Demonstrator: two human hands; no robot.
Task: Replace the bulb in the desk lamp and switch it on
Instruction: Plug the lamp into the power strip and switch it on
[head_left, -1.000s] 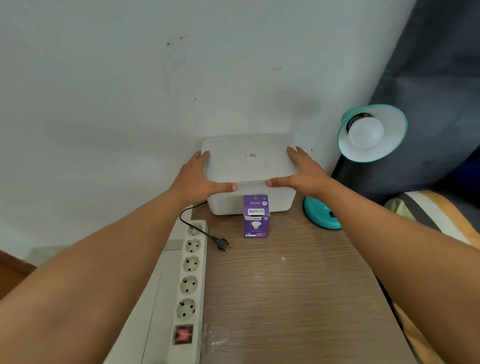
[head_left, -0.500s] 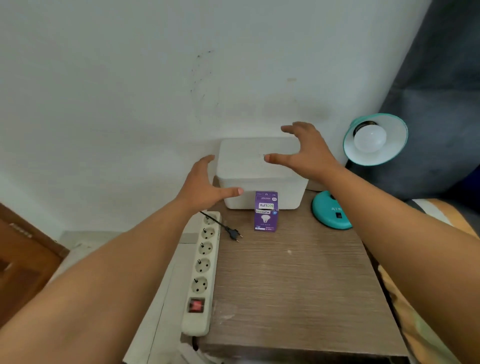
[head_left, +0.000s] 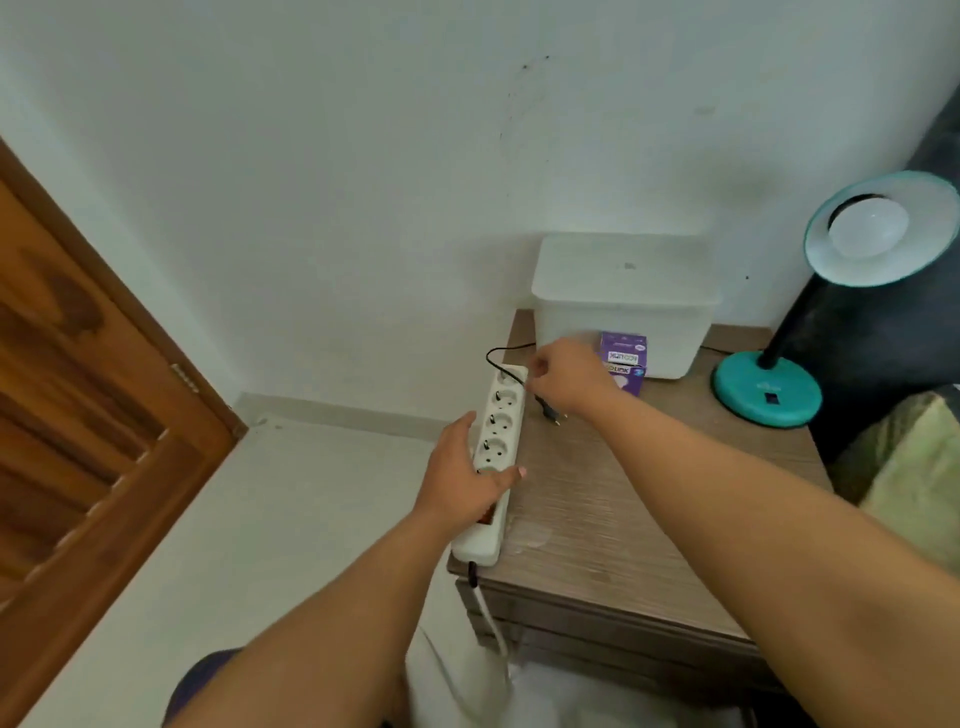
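Left grip (head_left: 462, 480) lies flat and released on the power strip (head_left: 493, 457) at the bench (head_left: 623, 519) edge. Right grip (head_left: 566, 376) pinches the black cord (head_left: 501, 353); its plug (head_left: 549, 413) hangs just below. Teal desk lamp (head_left: 769, 387) stands at right, bulb (head_left: 867, 226) fitted. Purple bulb box (head_left: 626, 358) stands against the white bin (head_left: 623, 296).
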